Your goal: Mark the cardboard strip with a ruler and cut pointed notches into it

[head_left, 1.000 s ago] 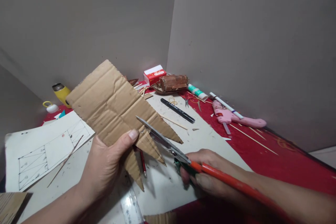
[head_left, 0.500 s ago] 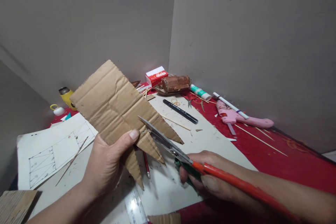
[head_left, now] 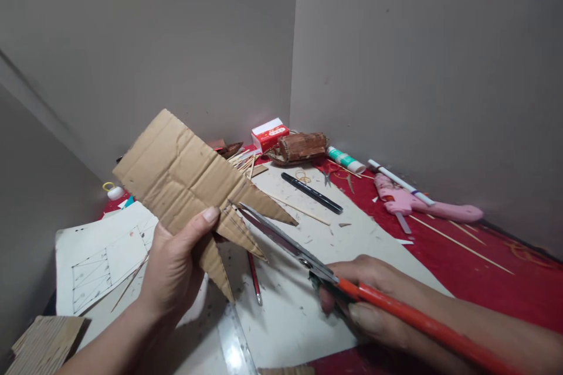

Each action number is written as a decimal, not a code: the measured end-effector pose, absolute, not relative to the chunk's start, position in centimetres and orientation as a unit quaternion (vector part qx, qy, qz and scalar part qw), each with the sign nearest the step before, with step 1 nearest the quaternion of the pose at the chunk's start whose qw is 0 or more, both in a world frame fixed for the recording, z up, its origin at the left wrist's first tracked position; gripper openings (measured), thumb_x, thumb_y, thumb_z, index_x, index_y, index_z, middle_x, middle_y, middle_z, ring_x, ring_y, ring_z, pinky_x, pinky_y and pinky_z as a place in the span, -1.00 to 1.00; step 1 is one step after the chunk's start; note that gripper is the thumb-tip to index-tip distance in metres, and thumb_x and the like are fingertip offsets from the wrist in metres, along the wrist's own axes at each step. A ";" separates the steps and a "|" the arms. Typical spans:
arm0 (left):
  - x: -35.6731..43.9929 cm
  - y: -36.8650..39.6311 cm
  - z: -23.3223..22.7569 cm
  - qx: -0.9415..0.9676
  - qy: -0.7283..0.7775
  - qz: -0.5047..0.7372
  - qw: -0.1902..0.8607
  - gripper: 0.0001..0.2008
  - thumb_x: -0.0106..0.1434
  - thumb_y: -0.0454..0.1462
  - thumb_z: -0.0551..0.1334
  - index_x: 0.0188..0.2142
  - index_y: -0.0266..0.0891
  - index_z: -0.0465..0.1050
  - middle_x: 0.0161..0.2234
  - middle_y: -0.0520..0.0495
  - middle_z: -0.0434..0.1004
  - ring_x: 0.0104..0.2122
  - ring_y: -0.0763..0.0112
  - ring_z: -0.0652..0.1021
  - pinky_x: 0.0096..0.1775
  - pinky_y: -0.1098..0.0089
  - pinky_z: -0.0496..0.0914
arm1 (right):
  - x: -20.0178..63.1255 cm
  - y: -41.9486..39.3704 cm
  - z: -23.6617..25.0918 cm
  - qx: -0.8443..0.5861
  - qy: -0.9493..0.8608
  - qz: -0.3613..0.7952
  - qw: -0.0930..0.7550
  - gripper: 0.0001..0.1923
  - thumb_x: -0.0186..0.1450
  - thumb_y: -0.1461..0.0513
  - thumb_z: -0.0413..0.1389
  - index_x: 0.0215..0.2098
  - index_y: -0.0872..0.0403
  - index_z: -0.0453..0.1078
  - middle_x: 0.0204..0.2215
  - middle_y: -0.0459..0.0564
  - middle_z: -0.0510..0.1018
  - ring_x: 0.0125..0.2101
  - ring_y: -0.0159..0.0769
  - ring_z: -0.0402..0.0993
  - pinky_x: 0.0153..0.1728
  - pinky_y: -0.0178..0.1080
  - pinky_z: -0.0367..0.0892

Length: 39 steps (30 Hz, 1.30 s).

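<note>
The left hand (head_left: 173,269) holds a sheet of corrugated cardboard (head_left: 185,179) up above the tabletop (head_left: 440,258), its grip clamped on the lower edge with the thumb pressed flat on the face beside the pointed strips cut into it. The right hand (head_left: 365,299) has its grip closed around the orange handles of the scissors (head_left: 290,243), whose blades reach up into a slit between two strips. A black marker (head_left: 311,192) and a pink glue gun (head_left: 422,205) lie on the tabletop behind, well apart.
</note>
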<state>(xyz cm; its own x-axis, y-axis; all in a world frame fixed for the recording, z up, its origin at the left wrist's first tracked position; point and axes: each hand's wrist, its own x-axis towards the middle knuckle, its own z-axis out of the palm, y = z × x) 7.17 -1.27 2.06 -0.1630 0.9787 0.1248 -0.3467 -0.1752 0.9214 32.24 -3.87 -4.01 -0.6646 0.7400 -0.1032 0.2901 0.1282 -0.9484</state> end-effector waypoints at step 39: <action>6.6 -0.6 3.9 0.483 0.407 0.589 0.504 -0.39 -0.06 -0.33 0.47 0.03 -0.14 0.45 -0.29 -0.08 0.67 -0.17 0.04 0.66 -0.13 0.13 0.57 | 31.8 -4.3 -2.3 -0.321 -0.688 0.623 0.188 -0.33 0.22 -0.39 -0.09 -0.53 0.01 0.07 -0.60 -0.19 0.13 -0.59 -0.41 -0.01 -0.59 -0.28 -0.05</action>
<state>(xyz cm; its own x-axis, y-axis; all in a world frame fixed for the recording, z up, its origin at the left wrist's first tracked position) 6.57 -0.59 3.87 -0.0255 0.9869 0.1592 -0.2008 -0.1611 0.9663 31.79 -4.28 -2.27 -0.7230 0.6763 -0.1411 0.2076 0.0179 -0.9781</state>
